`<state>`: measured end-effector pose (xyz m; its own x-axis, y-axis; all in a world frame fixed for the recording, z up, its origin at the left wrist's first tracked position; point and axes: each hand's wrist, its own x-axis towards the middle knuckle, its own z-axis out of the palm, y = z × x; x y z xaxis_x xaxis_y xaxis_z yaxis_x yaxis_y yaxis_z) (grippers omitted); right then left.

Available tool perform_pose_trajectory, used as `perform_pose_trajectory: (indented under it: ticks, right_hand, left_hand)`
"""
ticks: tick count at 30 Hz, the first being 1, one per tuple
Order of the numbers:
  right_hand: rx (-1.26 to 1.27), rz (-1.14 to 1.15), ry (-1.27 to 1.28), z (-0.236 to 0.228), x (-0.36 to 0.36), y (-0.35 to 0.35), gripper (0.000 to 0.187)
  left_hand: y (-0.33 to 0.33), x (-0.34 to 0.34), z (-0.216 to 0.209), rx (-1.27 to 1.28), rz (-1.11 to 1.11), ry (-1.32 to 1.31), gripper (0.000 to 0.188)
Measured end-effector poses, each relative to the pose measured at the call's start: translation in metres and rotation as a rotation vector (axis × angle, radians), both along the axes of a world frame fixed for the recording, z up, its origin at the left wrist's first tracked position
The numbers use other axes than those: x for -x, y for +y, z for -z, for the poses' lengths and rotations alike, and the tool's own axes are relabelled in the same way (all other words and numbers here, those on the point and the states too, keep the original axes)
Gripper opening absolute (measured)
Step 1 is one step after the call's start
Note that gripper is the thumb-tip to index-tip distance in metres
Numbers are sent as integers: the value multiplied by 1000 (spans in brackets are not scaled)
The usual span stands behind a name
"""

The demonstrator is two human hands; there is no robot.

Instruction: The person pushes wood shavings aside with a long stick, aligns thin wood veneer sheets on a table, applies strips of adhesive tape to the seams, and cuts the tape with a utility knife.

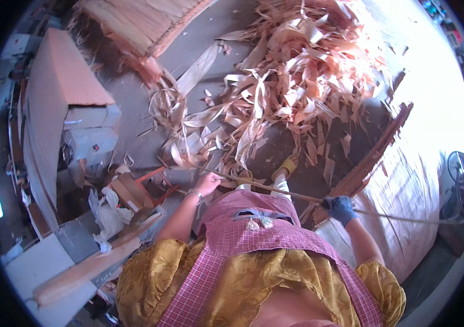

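A long, thin, brownish strip [275,189], probably wood, crosses in front of my waist from left to right and runs on past my right side. My left hand [208,184], bare with a bracelet at the wrist, is closed at the strip's left part. My right hand [340,209] wears a dark blue-grey glove and is wrapped round the strip farther right, beside the ragged edge of a large stack of thin wood sheets [401,191]. The fingertips of both hands are hard to make out.
A big heap of torn veneer scraps [308,71] covers the floor ahead. Another sheet stack [144,22] lies far left. At left are a board-topped bench [68,76], cardboard [128,191], a white plastic bag [109,215] and a wooden roller [90,267].
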<state>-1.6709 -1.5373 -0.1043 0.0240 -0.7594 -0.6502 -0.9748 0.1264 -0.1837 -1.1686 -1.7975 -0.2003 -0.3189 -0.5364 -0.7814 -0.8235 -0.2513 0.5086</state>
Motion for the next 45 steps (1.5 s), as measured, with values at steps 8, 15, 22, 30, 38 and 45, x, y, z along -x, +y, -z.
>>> perform_pose_trajectory:
  ticks: [8,15,22,30,38,45]
  right_hand:
    - [-122,140,510,-71,295,2,37]
    - [146,459,756,-119,426,8,37]
    - [283,617,790,-117,373,-72,23]
    - [-168,914,607,-216,337,-243,26]
    - [-510,984,587,-238,380,-328,34]
    - [-577,1053,567,-232,361,-325,28]
  left_hand:
    - [-8,-26,5,95,-122,-273,38]
    - [-122,197,-4,116,151,-65,38]
    - [-305,488,41,77,429,168,33]
    - [-431,943,150,492,1190,244,53]
    - [-457,1171,286,759,1243,278,75]
    - [-456,1092,285,455,1179,99,22]
